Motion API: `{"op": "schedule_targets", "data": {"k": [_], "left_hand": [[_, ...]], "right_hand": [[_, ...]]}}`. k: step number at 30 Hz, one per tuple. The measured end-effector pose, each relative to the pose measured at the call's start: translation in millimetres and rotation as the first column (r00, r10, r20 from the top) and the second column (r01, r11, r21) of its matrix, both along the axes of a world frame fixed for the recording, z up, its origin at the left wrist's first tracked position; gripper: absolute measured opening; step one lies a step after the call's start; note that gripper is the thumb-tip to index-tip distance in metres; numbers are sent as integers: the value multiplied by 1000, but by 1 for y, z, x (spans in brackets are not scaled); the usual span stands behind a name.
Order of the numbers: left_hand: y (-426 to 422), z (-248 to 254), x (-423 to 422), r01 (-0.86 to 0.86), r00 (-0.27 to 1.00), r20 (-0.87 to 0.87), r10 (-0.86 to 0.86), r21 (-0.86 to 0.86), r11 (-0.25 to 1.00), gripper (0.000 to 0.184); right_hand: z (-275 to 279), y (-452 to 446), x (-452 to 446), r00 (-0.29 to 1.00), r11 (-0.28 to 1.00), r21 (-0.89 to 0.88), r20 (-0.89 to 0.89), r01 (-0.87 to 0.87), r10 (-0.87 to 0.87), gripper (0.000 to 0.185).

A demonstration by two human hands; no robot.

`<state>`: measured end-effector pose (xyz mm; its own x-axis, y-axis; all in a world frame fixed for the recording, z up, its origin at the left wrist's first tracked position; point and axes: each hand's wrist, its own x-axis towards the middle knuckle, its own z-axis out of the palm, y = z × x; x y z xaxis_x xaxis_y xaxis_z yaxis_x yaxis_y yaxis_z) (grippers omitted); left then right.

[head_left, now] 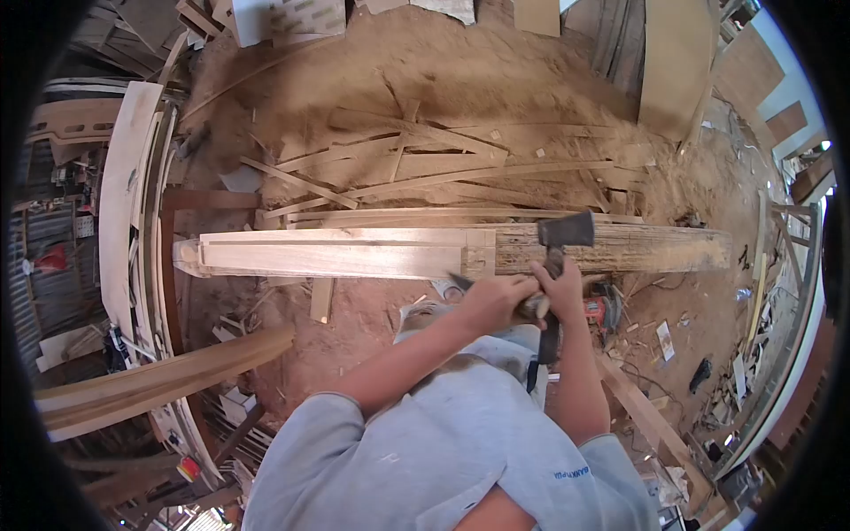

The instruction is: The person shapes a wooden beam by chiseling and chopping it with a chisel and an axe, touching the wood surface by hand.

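A long timber [345, 252] lies across the scene from left to right, just beyond the person's two hands. Its left part is pale and smooth, with straight lines framing a long panel; the part to the right is darker and rough, with a streaked surface.

The right hand [563, 288] is closed around the handle of a hatchet-like tool [567, 232]. The dark, broad head stands at the far end of the grip, in front of the rough stretch of timber; whether it touches the wood cannot be told. The left hand [503, 299] is just beside the right one, fingers curled around a chisel-like tool [535, 308], mostly hidden by the grip. A pale, rounded end shows on the right of that hand, and a dark point sticks out on its left, near the timber's near edge.

A red power tool [604, 310] lies on the ground [354, 332], right of the hands. Past the timber, thin wooden strips [478, 177] lie crossed over one another on the sandy floor. On the left, long planks [128, 203] run from near to far, and a curved, grooved wooden piece [177, 376] reaches in from the left, nearer than the timber.
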<state>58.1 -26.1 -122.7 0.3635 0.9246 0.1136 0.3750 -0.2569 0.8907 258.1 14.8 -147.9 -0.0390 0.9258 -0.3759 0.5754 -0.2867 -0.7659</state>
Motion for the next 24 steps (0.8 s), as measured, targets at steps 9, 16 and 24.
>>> {"op": "schedule_targets", "data": {"k": [9, 16, 24], "left_hand": [[47, -25, 50, 64, 987, -141, -80, -111, 992, 75], [63, -40, 49, -20, 993, -120, 14, -48, 999, 57], [65, -52, 57, -17, 987, -163, 11, -35, 999, 34]], "right_hand": [[40, -61, 47, 909, 923, -119, -168, 366, -382, 16], [77, -63, 39, 865, 887, -68, -198, 457, -461, 27], [110, -42, 48, 847, 846, 120, -204, 519, -490, 25]]}}
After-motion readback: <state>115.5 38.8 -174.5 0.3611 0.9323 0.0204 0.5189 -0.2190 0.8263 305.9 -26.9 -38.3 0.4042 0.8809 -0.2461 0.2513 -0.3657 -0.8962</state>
